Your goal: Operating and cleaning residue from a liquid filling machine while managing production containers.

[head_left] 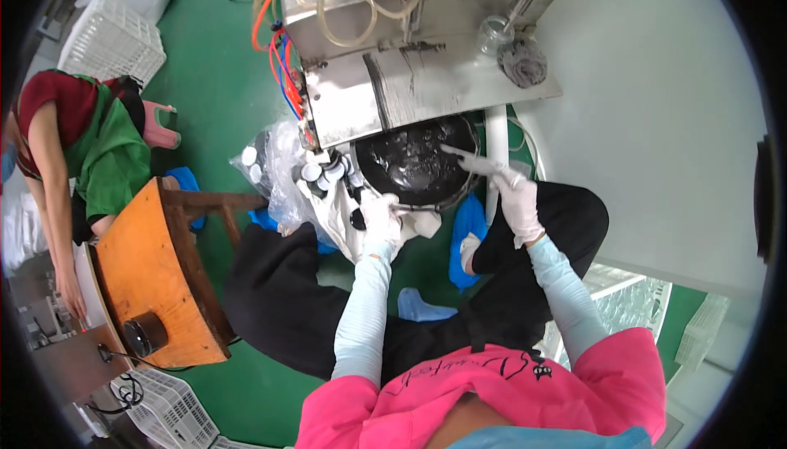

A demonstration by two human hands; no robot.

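A round container (414, 166) full of glossy black paste stands on the floor between my legs, below the machine's metal edge. In my white-gloved right hand (518, 203), fingers closed, is a pale, flat spatula (466, 156); its far end reaches over the paste. My left hand (380, 221), also gloved, is closed at the container's near rim; what lies in its fingers is hidden. Beside it are a white cloth (334, 218), partly smeared black, and several small round jar lids (323, 175), some white-faced and some dark.
A metal machine (352, 92) with hoses spans the far side; a glass jar (494, 35) and a grey rag (523, 63) sit on its right. Plastic bags (275, 166) lie to the left. A person in a green apron (115, 154) bends beside a wooden stool (156, 273).
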